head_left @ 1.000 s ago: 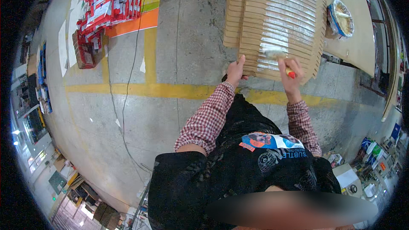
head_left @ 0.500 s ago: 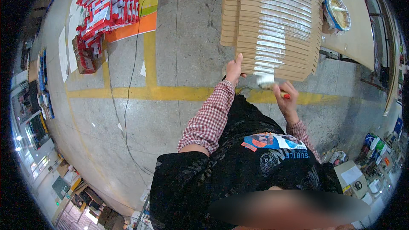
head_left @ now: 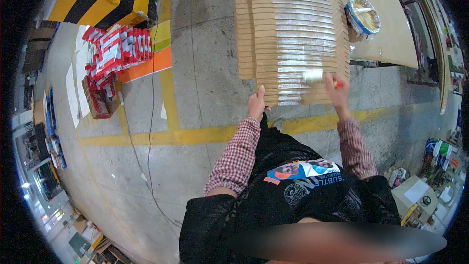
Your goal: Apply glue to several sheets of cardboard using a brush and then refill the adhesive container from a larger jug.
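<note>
Brown cardboard pieces (head_left: 293,39), fanned in overlapping rows, run from the person's near side to the far edge of view, right of centre. A glossy whitish strip (head_left: 291,71) runs down their middle, near to far; bare board shows on either side. Left hand (head_left: 257,105) at the near left corner, thumb along the edge; what the fingers do beneath is hidden, but the grip looks narrow, a light pinch. Right hand (head_left: 338,90) is curled around the red-tipped handle of a brush (head_left: 314,76), pale bristles pointing left over the near end of the strip; motion blur, cannot tell whether they touch. Farther off and to the right, a bowl (head_left: 349,15) of pale paste sits on a tan board (head_left: 391,34). Handling, as judged: each piece light, thin and fairly stiff, though likely to bend if pinched at one corner and to soften where wet. The whole fan is probably heavier and apt to slide out of step. The strip looks slick or tacky, so fingers belong on the dry margins; best hold is the near left edge, pressing down lightly. Brush: light, firm at the handle, soft at the tip.
</note>
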Demonstrator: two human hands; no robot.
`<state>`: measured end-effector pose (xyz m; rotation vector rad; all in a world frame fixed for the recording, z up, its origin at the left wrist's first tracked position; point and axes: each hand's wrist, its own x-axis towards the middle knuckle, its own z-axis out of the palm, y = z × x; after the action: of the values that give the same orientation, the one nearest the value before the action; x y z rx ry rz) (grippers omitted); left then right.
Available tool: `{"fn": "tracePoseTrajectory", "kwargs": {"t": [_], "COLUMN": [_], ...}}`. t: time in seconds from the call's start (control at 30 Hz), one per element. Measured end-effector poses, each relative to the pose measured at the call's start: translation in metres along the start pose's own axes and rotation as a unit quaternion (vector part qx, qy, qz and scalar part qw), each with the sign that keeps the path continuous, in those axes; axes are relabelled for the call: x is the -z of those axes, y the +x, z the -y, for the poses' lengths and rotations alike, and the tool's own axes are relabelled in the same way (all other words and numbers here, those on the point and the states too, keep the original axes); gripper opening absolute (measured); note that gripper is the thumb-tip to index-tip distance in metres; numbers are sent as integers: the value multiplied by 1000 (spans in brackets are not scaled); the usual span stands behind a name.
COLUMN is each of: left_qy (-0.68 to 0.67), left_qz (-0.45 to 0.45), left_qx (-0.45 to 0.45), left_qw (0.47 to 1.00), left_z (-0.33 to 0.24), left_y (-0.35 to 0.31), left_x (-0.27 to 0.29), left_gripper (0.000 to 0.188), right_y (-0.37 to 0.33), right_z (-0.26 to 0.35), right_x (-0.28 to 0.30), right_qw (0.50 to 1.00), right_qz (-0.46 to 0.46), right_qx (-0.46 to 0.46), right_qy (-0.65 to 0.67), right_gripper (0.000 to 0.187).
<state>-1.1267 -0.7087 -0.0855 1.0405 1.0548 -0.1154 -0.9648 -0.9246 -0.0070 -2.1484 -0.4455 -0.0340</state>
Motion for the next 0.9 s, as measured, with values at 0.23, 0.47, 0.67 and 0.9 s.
{"fn": "tracePoseTrajectory", "kwargs": {"t": [0.23, 0.47, 0.67, 0.9], "left_qy": [-13, -4, 46, 104], "left_qz": [3, 15, 29, 6], "left_qx": [20, 9, 18, -11], "left_qw": [1000, 1000, 998, 994], "left_z": [-7, -8, -7, -6], "left_y": [-6, -2, -4, 8], "left_x": [1, 1, 12, 7], "left_gripper": [52, 53, 58, 56], "right_y": [39, -23, -11, 65], "right_z": [34, -47, 9, 4], "right_x": [31, 26, 93, 93], "right_qw": [985, 999, 933, 899], "right_qz": [-64, -3, 45, -76], "right_qx": [-72, -43, -222, -131], "right_qy": [145, 25, 281, 412], "right_gripper": [19, 12, 12, 20]}}
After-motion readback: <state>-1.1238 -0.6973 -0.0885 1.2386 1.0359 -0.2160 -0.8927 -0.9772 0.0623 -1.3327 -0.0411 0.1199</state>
